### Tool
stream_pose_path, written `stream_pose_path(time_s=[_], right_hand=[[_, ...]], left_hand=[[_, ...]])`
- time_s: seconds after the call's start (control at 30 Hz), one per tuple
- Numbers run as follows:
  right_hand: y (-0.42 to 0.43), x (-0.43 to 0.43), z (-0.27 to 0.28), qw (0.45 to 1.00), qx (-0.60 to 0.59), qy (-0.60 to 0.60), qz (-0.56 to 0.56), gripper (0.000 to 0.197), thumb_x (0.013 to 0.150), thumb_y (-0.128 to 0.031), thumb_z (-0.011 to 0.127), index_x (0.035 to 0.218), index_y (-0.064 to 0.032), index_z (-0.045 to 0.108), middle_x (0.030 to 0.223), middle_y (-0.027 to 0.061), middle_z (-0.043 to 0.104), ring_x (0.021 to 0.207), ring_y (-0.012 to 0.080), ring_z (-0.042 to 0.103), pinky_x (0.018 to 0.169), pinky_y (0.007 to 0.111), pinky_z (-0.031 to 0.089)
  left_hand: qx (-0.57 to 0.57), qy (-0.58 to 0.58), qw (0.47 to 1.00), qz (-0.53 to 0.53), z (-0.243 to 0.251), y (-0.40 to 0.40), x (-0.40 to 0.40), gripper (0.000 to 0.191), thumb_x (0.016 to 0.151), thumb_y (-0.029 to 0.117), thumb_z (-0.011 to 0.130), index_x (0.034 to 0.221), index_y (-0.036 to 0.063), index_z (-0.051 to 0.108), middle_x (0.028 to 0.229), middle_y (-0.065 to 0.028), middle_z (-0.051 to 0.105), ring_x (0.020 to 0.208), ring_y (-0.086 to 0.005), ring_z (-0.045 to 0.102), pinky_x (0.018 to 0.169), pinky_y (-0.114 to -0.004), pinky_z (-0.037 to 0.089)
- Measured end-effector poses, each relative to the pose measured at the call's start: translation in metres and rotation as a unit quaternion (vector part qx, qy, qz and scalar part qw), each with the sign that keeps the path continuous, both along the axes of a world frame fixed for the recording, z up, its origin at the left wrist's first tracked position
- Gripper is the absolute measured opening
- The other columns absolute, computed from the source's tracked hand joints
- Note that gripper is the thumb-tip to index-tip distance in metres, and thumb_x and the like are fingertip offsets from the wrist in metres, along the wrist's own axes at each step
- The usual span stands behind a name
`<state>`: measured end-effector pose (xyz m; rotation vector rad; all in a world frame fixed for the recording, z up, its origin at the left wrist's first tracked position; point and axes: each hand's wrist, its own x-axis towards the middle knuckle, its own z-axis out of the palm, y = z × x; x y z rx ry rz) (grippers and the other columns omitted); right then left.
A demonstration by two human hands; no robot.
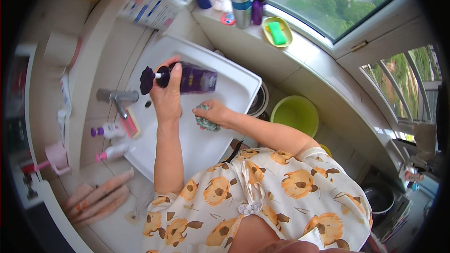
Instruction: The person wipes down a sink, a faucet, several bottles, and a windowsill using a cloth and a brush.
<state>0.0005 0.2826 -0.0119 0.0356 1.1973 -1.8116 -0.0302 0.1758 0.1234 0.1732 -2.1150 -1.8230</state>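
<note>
My left hand (pixel 168 95) grips a purple pump bottle (pixel 198 78) around its neck, with the thumb across it. The bottle lies sideways in the picture, its dark pump head pointing left, and bears a label. In my right hand (pixel 215 110) is a bunched green-and-white scrubber or cloth (pixel 208 122), just below the bottle's base in the picture. Both hands are over a white washbasin (pixel 197 161). A metal faucet (pixel 121 96) stands at its left side, near a dark drain hole (pixel 148 104).
A pink-and-cream brush or sponge (pixel 130 123) and two pump bottles (pixel 111 130) sit left of the basin. On the windowsill are a soap dish (pixel 286 35) with green soap, a metal pump dispenser (pixel 241 8) and other bottles. A green bucket (pixel 295 115) stands at the right.
</note>
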Motion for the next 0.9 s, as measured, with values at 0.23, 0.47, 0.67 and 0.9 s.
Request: stream_pose_path(time_s=[0.23,0.47,0.67,0.9], right_hand=[[0.006,-0.008,-0.028,0.995,-0.087,-0.017,-0.039,0.028,0.089,-0.026,0.068,0.100,-0.0001,0.063,0.089,0.0071,0.065,0.075,0.0128,0.061,0.063,0.032,0.053],[0.039,-0.013,-0.060,0.980,-0.197,0.031,0.022,0.041,0.088,-0.022,0.070,0.123,-0.0049,0.058,0.122,0.0080,0.060,0.110,0.0148,0.054,0.092,0.034,0.046],[0.058,-0.028,-0.046,0.978,-0.202,0.055,-0.021,0.042,0.088,-0.022,0.071,0.124,-0.0060,0.057,0.118,0.0063,0.061,0.104,0.0132,0.055,0.087,0.032,0.047],[0.038,-0.021,-0.042,0.978,-0.193,0.072,-0.032,0.044,0.087,-0.022,0.072,0.126,-0.0073,0.056,0.113,0.0044,0.061,0.097,0.0114,0.055,0.081,0.030,0.048]], left_hand=[[0.013,-0.002,0.994,-0.106,-0.056,0.171,-0.116,0.028,0.081,0.016,0.077,0.105,0.0040,0.068,0.090,-0.0008,0.063,0.080,-0.0086,0.057,0.075,-0.024,0.048],[0.096,-0.039,0.975,-0.199,-0.113,0.299,-0.176,0.032,0.078,0.015,0.079,0.104,0.0017,0.066,0.083,0.0033,0.060,0.075,-0.0060,0.055,0.071,-0.022,0.047],[-0.079,-0.061,0.966,-0.237,-0.161,0.338,-0.217,0.047,0.078,0.026,0.081,0.115,0.0031,0.063,0.093,-0.0025,0.065,0.080,-0.0111,0.058,0.078,-0.026,0.049],[-0.141,-0.072,0.953,-0.260,-0.154,0.299,-0.204,0.088,0.075,0.031,0.081,0.144,0.0046,0.034,0.124,-0.0186,0.058,0.112,-0.0264,0.059,0.094,-0.036,0.048]])
